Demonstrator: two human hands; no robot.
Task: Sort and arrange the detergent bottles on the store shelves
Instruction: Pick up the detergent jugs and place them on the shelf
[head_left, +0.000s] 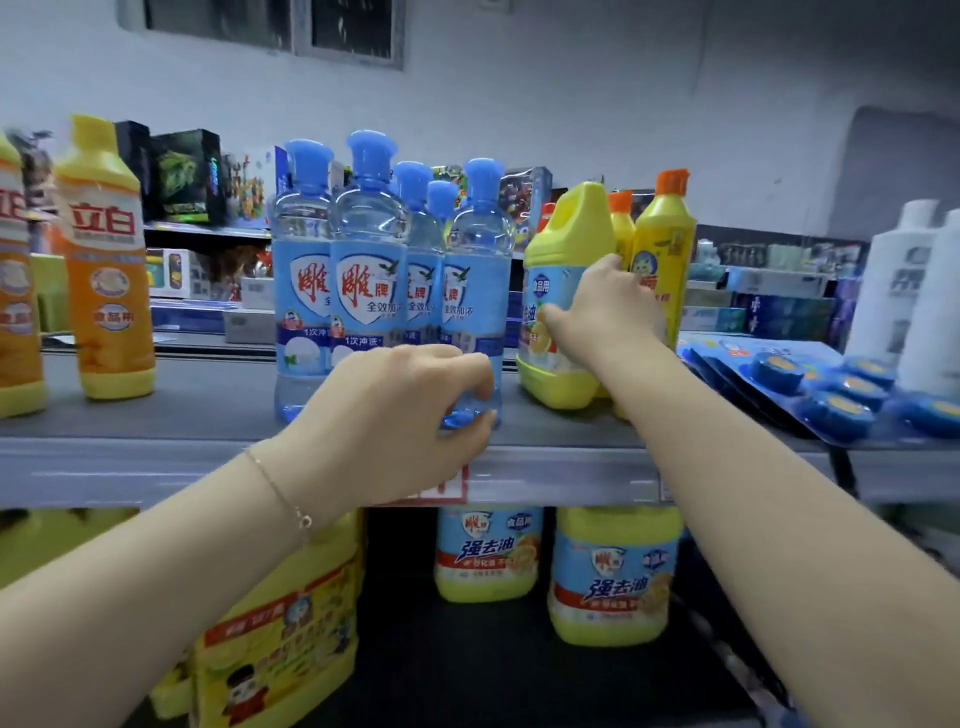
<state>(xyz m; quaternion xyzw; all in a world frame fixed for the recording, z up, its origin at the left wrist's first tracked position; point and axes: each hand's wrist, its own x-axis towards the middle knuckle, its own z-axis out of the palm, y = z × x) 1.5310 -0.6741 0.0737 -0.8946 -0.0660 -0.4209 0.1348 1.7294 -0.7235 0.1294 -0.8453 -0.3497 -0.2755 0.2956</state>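
Several clear blue detergent bottles with blue caps stand clustered mid-shelf. My left hand grips the base of the rightmost blue bottle near the shelf's front edge. To the right stands a yellow jug with a blue label; my right hand wraps around its body. Slim yellow bottles with orange caps stand just behind and right of the jug. Two orange-and-yellow bottles stand at the far left of the same grey shelf.
Blue blister packs of round cleaner blocks lie at the right, beside white bottles. On the lower shelf stand yellow jugs and a large yellow pack. Boxed goods fill the shelves behind.
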